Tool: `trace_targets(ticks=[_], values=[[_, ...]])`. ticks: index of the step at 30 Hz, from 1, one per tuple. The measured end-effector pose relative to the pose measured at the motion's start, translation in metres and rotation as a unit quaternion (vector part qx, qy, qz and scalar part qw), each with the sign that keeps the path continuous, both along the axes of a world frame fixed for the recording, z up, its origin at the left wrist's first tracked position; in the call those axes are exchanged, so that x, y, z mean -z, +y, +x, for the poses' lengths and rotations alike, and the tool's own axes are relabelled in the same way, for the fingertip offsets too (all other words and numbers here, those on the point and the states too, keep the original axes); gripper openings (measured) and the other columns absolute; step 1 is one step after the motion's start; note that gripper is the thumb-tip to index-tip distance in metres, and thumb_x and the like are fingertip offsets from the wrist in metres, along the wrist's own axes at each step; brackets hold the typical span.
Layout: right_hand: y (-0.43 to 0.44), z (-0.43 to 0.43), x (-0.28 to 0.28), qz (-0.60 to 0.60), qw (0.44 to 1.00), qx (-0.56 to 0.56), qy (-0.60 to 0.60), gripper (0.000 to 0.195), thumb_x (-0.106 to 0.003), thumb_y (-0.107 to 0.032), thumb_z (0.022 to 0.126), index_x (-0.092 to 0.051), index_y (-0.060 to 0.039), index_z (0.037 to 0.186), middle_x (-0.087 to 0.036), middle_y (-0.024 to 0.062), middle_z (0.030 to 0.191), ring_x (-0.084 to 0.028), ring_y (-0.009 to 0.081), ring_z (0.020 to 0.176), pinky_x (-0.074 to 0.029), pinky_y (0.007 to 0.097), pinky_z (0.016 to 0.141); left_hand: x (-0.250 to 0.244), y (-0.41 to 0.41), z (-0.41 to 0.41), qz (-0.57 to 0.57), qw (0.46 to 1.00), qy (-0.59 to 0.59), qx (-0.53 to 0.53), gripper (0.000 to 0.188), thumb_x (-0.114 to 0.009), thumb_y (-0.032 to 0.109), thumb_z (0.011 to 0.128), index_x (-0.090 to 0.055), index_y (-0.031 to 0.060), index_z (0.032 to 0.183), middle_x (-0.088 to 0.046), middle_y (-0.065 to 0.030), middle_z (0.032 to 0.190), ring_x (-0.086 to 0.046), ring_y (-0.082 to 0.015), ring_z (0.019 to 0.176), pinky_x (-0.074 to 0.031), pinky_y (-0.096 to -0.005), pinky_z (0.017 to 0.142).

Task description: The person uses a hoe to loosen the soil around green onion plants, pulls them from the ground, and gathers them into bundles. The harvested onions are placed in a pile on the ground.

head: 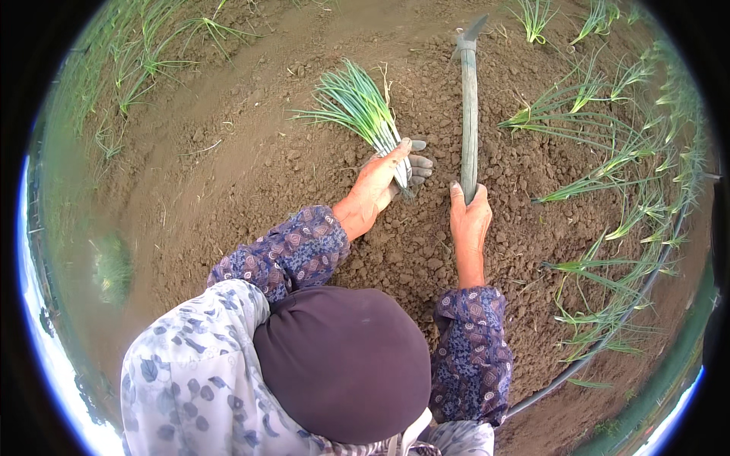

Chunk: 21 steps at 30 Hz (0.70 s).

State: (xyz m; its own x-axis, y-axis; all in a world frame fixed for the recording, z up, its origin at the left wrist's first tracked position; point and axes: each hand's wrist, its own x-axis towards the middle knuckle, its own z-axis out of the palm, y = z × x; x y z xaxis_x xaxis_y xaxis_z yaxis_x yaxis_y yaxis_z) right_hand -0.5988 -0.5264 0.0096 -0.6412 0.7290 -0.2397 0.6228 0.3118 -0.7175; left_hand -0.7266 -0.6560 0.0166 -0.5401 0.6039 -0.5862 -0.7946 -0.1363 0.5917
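A bunch of green onion seedlings (365, 108) lies across the palm of my left hand (379, 179). The thumb presses over their white stems, and the thin roots hang past the heel of the palm. Soil coats the fingers of that hand. My right hand (471, 222) grips the lower end of a wooden-handled hoe (469, 119). Its metal blade (472, 33) points away from me, at the far end of the handle. Beneath both hands is loose, clumpy brown soil (422, 245).
Planted onion clumps (576, 188) stand along the right side, several with leaves leaning over. A dark hose (616, 325) curves beside them. More green plants (151, 60) grow at the upper left. A grassy tuft (112, 271) is blurred at the left.
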Motion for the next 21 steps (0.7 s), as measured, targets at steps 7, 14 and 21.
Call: trace_targets(ticks=[7, 14, 21], values=[[-0.024, 0.026, -0.045, -0.262, 0.946, -0.059, 0.18, 0.029, -0.067, -0.017, 0.086, -0.061, 0.0019, 0.107, -0.063, 0.0103, 0.095, -0.059, 0.0145, 0.083, -0.048, 0.0293, 0.073, -0.014, 0.0, 0.035, 0.079, 0.994, -0.004, 0.071, 0.04, -0.05, 0.026, 0.098, -0.052, -0.0043, 0.124, -0.062, -0.0139, 0.115, -0.059, -0.0226, 0.107, -0.05, -0.0352, 0.091], [-0.033, 0.035, -0.029, -0.326, 0.925, -0.047, 0.188, 0.019, -0.064, -0.014, 0.089, -0.065, 0.0021, 0.098, -0.062, -0.0005, 0.082, -0.052, 0.0066, 0.075, -0.044, 0.023, 0.067, -0.012, -0.013, 0.046, 0.032, 0.994, -0.003, 0.102, 0.04, -0.051, 0.026, 0.097, -0.053, -0.0039, 0.123, -0.061, -0.0124, 0.116, -0.058, -0.0216, 0.109, -0.049, -0.0357, 0.093], [-0.039, 0.042, -0.013, -0.345, 0.918, 0.055, 0.189, 0.02, -0.061, -0.019, 0.091, -0.065, 0.0004, 0.095, -0.056, -0.0035, 0.073, -0.044, 0.0021, 0.058, -0.037, 0.0188, 0.049, -0.005, -0.029, 0.049, 0.012, 0.997, -0.056, 0.057, 0.023, -0.061, 0.014, 0.091, -0.062, 0.0029, 0.111, -0.066, -0.0024, 0.097, -0.064, -0.0125, 0.086, -0.053, -0.027, 0.075]])
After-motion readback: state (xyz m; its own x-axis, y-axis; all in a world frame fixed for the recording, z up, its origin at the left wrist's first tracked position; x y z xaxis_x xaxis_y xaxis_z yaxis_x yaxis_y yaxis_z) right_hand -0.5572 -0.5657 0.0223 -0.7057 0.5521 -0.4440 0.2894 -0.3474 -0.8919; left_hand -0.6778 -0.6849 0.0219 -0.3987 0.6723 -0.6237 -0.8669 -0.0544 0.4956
